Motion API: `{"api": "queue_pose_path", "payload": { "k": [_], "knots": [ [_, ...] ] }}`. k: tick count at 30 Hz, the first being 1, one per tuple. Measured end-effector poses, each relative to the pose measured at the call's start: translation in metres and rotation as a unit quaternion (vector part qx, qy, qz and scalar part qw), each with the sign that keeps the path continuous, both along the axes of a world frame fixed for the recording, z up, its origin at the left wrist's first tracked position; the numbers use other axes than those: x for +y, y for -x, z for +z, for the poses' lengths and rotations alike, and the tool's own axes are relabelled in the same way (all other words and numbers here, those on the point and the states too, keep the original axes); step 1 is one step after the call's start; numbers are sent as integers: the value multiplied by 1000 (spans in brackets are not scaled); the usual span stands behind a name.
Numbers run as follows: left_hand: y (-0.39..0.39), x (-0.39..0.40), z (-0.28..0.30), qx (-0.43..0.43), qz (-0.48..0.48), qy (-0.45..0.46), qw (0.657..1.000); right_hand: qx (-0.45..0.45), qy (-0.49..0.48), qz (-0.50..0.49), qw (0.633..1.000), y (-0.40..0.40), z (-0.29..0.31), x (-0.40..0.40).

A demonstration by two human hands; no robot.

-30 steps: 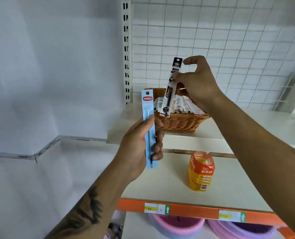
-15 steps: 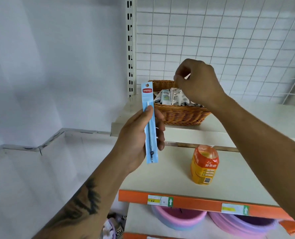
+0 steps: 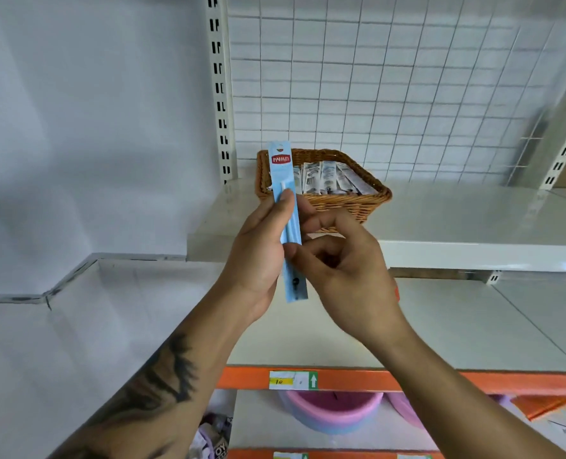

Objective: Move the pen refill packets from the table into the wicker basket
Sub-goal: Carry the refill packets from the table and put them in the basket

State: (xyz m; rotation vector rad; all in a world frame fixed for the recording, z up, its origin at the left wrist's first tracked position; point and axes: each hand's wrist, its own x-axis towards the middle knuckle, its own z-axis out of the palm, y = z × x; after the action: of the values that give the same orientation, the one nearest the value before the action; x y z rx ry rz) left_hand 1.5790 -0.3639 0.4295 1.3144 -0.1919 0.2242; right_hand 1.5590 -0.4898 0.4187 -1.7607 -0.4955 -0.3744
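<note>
A wicker basket (image 3: 378, 196) stands on the upper white shelf (image 3: 473, 226) and holds several white refill packets (image 3: 328, 180) lying side by side. In front of it, a long blue refill packet (image 3: 287, 223) with a red label is held upright. My left hand (image 3: 258, 260) grips it from the left, thumb on its face. My right hand (image 3: 351, 279) has come in from the right, fingers curled, and its thumb and index fingertip pinch the packet's middle. The packet's top covers the basket's left part.
A wire grid panel (image 3: 391, 94) backs the shelf. Below runs a white shelf with an orange front edge (image 3: 357, 379) and price tags. Pink basins (image 3: 334, 412) sit on the shelf under that. A white wall is at the left.
My right hand dropped the black-and-white packet into the basket, then came back down and left to the blue packet. My left hand raised the blue packet slightly toward the basket.
</note>
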Motion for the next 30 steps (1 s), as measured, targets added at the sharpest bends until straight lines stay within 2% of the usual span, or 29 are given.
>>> {"api": "queue_pose_path", "payload": {
  "k": [3,5,7,9,11,13,16,18,25,30],
  "knots": [
    [0,7,-1,-50,35,-37,997,-15,-22,27,999,-2,13,1],
    [4,19,-5,-143,156,-149,966,-38,-21,4,999,-12,35,-1],
    [4,34,-17,-207,291,-289,888,-51,5,-49,998,-36,62,-2],
    [-1,50,-31,-212,357,-428,803,-37,63,-91,993,-70,87,-2],
    [-8,61,-46,-177,370,-551,727,-23,142,-128,981,-103,104,0],
    [-9,66,-57,-149,352,-617,688,-9,231,-150,961,-127,110,2],
    [-9,72,-73,-157,350,-637,669,26,353,-161,922,-148,103,7],
    [-10,73,-77,-154,357,-636,666,35,386,-173,906,-154,95,9],
    [-9,71,-76,-148,356,-642,663,39,389,-236,890,-153,90,6],
    [0,67,-73,-130,354,-648,661,19,357,-248,901,-126,90,3]
  ]
}}
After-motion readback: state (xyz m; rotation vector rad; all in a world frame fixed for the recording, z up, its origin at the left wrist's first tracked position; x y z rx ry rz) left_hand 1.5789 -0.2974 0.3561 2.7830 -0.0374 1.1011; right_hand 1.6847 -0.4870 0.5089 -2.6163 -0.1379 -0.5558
